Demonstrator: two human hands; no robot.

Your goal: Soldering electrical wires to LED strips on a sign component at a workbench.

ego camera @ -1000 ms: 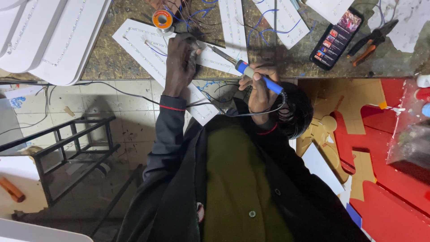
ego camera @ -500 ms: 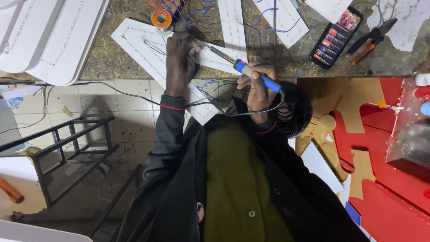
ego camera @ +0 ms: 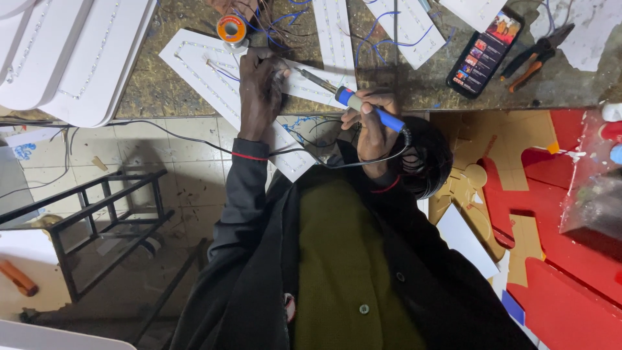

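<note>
Right hand (ego camera: 372, 123) closed round blue-handled iron (ego camera: 363, 107), tip aimed toward 10 o'clock at white panel (ego camera: 214, 78). Left hand (ego camera: 259, 91) laid on panel, fingers curled, pinning wires; solder spool (ego camera: 231, 29) at its 11 o'clock. Judged: panel best kept pinned flat, tip held steady at joint, cord kept clear.

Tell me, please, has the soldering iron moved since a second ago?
No. The soldering iron in the right hand keeps its place relative to the phone; its tip stays beside the left hand.

blue-handled soldering iron (ego camera: 363, 107) (tilted) over white panel (ego camera: 214, 71)
</note>
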